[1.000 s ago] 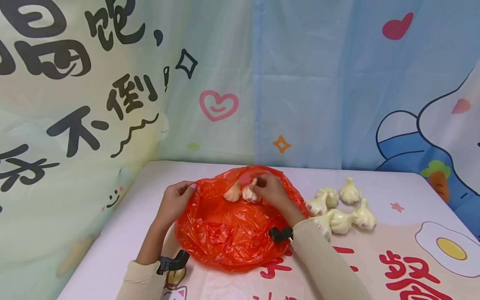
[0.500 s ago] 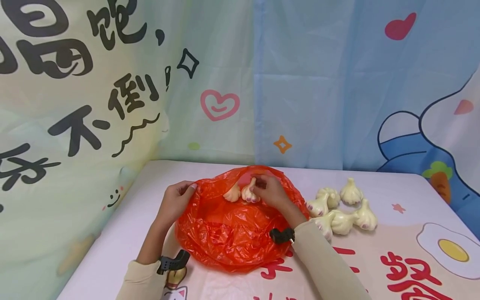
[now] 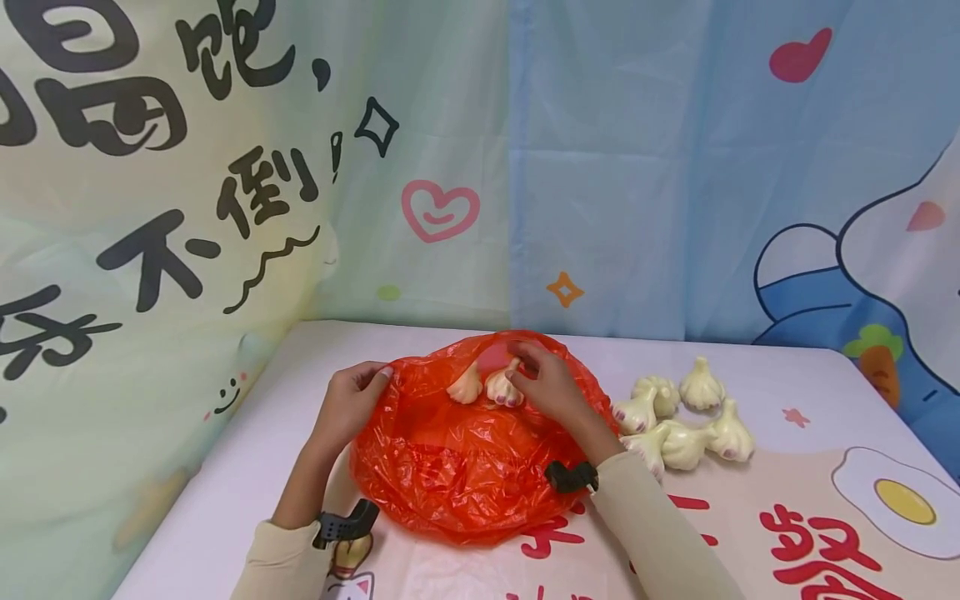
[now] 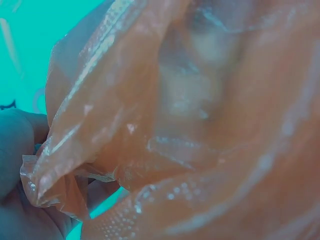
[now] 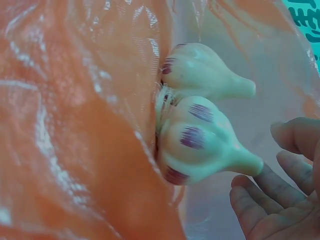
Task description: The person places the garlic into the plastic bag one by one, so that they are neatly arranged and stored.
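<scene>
The purple-marked garlic bulb is sitting in the open mouth of the red bag, its stem pointing up and leaning a little to the right. The right hand is no longer pinching that stem: its thumb and fingers are parting, relaxed and holding nothing, with one fingertip lying so near the stem tip in the right wrist view that I cannot tell whether it is touching. The bulb is apparently supporting itself now, so this one is probably being left in the bag.

Just beside it, a second bulb is resting in the same mouth, while a fold of film is covering the bases of both. The left hand is keeping its place at the opposite side, thumb and fingers closing on gathered film at the rim and holding the mouth wide.

Farther out, six loose bulbs are lying in a cluster on the table, to the right of the bag. The right sleeve is partly hiding the nearest of them, and the right forearm is crossing the bag's side, standing between the mouth and that cluster. Crumpled film is masking the bag's depth, so I cannot tell whether more is lying inside. Behind everything, a printed backdrop is hanging
</scene>
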Available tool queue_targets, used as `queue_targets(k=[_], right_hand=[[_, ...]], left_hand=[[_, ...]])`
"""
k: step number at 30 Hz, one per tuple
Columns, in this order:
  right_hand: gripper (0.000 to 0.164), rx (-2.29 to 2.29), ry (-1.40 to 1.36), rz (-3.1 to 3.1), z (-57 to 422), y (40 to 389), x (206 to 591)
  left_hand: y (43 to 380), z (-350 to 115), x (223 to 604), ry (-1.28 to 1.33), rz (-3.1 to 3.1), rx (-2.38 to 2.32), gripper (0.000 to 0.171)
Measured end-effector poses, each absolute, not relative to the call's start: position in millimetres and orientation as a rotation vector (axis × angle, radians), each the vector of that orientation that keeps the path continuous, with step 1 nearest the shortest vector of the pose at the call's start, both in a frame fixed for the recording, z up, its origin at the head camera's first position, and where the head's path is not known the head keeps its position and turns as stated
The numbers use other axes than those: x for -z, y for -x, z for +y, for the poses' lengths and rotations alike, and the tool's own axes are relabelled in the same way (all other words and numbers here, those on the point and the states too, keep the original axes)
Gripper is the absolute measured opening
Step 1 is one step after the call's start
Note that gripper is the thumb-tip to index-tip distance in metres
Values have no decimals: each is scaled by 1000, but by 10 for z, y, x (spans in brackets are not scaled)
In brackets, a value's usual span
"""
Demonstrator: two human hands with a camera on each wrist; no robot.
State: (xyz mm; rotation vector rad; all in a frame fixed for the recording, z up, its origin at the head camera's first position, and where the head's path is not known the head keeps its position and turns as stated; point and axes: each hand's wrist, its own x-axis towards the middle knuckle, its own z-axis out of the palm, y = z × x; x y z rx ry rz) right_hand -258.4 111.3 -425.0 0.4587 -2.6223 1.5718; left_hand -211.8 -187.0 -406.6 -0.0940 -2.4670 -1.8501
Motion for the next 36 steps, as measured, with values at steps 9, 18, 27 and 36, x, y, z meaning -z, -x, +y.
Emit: queue_targets(k=[9, 18, 27, 36], right_hand=[[41, -1586, -435, -2552, 1202, 2546, 4141], [36, -1612, -477, -2506, 1274, 2430, 3976], [31, -1595, -565, -2550, 1323, 2143, 3812], [32, -1574, -639, -2539, 1472, 2017, 3867]], left_hand=[[2125, -1872, 4054, 104, -2471, 1822, 33], [2122, -1877, 4065, 104, -2480, 1805, 33], [2113, -1862, 4063, 76, -2489, 1817, 31], [2119, -1868, 4069, 80, -2506, 1801, 31]])
